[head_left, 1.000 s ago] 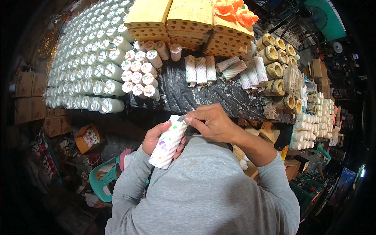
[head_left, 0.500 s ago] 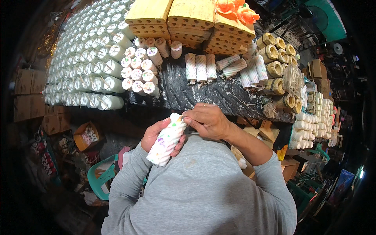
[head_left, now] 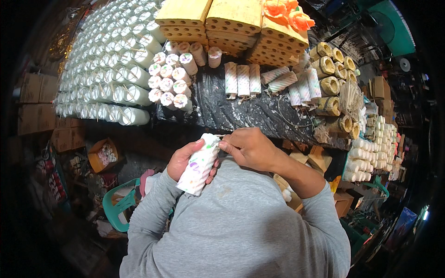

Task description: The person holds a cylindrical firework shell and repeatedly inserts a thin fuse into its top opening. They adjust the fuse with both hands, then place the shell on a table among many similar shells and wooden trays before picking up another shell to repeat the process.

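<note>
My left hand (head_left: 182,162) is wrapped round a thick white candle (head_left: 198,167) with twisted grooves and green and purple flecks. The candle is tilted, its top end leaning toward my right hand (head_left: 248,147). Thumb and forefinger of that hand are pinched together at the candle's top edge, the other fingers curled in. Whatever sits between those fingertips is too small to make out. On the black-covered table (head_left: 222,113) ahead stand several speckled white candles (head_left: 168,83), and more twisted candles (head_left: 242,79) lie to their right.
Rows of white-filled glasses (head_left: 106,88) cover the table's left. Yellow blocks with holes (head_left: 232,21) are stacked at the back, orange flowers (head_left: 289,16) on top. Yellowish hollow cylinders (head_left: 328,85) stand at right, white candles (head_left: 359,160) beyond. A green chair (head_left: 116,208) is low at left.
The candle has turned slightly in my left hand, so its flecks sit differently. My right fingers have curled in more at its top edge. The whole view has shifted a little.
</note>
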Tool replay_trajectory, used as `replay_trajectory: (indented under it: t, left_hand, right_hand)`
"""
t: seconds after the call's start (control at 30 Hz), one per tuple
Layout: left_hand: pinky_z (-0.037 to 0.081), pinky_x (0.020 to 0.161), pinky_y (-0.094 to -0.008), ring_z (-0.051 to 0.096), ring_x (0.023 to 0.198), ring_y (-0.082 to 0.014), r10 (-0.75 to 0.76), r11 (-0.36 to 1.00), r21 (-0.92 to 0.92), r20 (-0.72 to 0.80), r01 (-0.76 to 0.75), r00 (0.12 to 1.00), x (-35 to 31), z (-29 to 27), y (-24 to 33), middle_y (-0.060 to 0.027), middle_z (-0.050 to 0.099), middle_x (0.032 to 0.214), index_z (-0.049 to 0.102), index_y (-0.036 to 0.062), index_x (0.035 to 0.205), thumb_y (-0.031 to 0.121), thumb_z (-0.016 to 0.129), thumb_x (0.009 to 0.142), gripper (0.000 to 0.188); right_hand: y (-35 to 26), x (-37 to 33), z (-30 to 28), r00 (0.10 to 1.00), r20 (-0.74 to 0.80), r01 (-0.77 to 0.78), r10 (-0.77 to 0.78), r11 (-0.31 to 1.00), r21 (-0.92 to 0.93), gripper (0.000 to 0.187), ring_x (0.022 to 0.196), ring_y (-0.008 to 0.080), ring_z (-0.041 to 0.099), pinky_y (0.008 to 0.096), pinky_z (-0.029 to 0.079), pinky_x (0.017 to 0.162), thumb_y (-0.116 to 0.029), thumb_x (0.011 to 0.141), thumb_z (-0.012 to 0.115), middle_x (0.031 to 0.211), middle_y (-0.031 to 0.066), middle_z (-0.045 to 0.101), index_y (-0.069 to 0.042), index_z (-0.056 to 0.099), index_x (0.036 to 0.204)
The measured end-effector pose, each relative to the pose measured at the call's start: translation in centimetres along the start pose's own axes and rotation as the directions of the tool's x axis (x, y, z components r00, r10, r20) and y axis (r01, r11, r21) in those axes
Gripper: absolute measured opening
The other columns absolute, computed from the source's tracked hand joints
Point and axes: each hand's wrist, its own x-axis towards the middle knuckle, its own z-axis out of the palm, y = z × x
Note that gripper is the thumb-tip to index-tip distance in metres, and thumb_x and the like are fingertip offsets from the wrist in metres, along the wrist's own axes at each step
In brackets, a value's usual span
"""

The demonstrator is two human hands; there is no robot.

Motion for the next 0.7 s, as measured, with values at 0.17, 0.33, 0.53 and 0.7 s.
replay_trajectory:
  t: [0.17, 0.33, 0.53, 0.7]
  left_hand:
    - [0.064, 0.062, -0.0421, 0.071, 0.079, -0.0298, 0.021, 1.000, 0.013, 0.004, -0.021, 1.000, 0.1, -0.1, 0.1, -0.0201, 0.068, 0.104, 0.060, 0.0013, 0.136, 0.052, 0.049, 0.112, 0.058]
    - [0.064, 0.065, -0.0427, 0.072, 0.082, -0.0305, -0.002, 0.994, -0.109, 0.103, 0.013, 0.995, 0.3, -0.4, 0.1, -0.0196, 0.069, 0.106, 0.060, 0.0023, 0.137, 0.054, 0.048, 0.113, 0.058]
    - [0.064, 0.066, -0.0439, 0.072, 0.084, -0.0307, 0.011, 0.991, -0.132, 0.158, 0.010, 0.987, 0.5, -0.6, 0.1, -0.0206, 0.068, 0.107, 0.060, 0.0017, 0.138, 0.054, 0.046, 0.114, 0.059]
    - [0.063, 0.064, -0.0431, 0.072, 0.085, -0.0308, 0.000, 0.990, -0.141, 0.160, 0.023, 0.987, 0.6, -0.8, 0.2, -0.0209, 0.068, 0.107, 0.060, 0.0006, 0.137, 0.055, 0.046, 0.113, 0.061]
  right_hand:
    - [-0.6, 0.3, -0.7, 0.992, 0.051, -0.123, 0.118, 0.986, 0.112, 0.016, 0.070, 0.0313, 0.072, 0.0416, 0.057, 0.067, -0.017, 0.102, 0.077, 0.079, 0.0154, 0.073, -0.001, 0.080, 0.100]
    - [-0.7, 0.1, 1.0, 0.990, -0.132, 0.054, -0.055, 0.999, -0.008, 0.016, 0.071, 0.0331, 0.066, 0.0442, 0.055, 0.069, -0.017, 0.099, 0.078, 0.082, 0.0134, 0.070, -0.003, 0.075, 0.093]
    - [0.1, -0.1, 1.7, 0.946, -0.260, 0.166, -0.194, 0.978, -0.123, 0.014, 0.072, 0.0290, 0.064, 0.0409, 0.054, 0.068, -0.012, 0.096, 0.082, 0.086, 0.0104, 0.071, -0.001, 0.073, 0.095]
    - [0.4, 0.0, 1.7, 0.948, -0.247, 0.171, -0.203, 0.974, -0.146, 0.013, 0.073, 0.0275, 0.065, 0.0391, 0.054, 0.067, -0.012, 0.096, 0.083, 0.087, 0.0098, 0.072, -0.002, 0.075, 0.099]
